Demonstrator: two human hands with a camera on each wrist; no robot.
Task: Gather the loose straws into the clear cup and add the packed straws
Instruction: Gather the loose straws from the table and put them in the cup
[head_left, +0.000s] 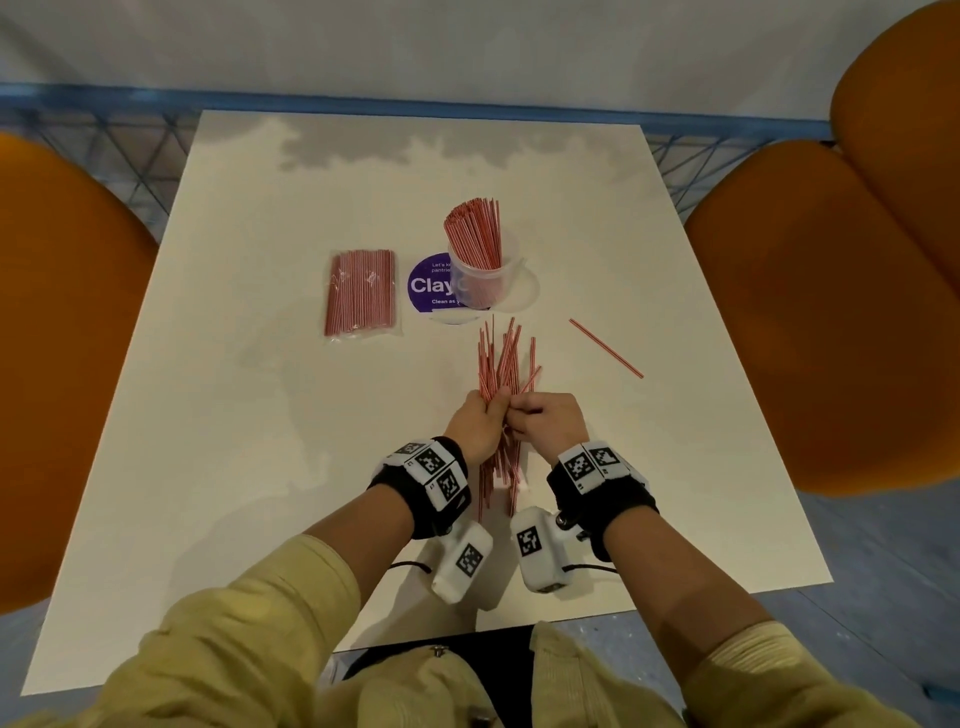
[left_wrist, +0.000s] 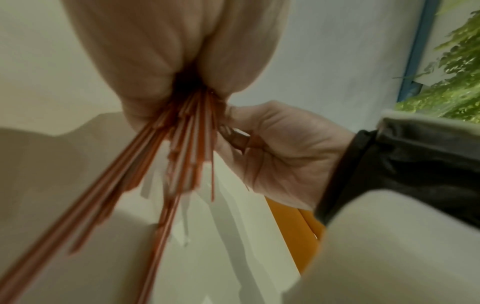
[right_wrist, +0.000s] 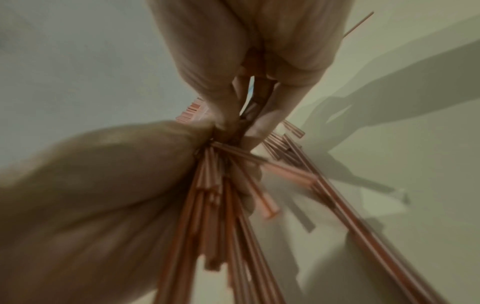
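Both hands, left hand (head_left: 480, 422) and right hand (head_left: 546, 420), are gripping one bundle of loose straws (head_left: 503, 364) pointing lengthwise at the clear cup (head_left: 480, 283) just beyond (packed straws (head_left: 361, 297) waiting left of it).

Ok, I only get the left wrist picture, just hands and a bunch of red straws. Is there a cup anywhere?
Observer: Yes. The head view shows a clear cup standing on the table, beyond the bundle, already holding many straws.
Operator: Are any straws left lying around?
Observer: One single straw lies alone on the table, right of the bundle.
Operator: And the packed ones?
Observer: The packed straws lie flat to the left of the cup, apart from it.
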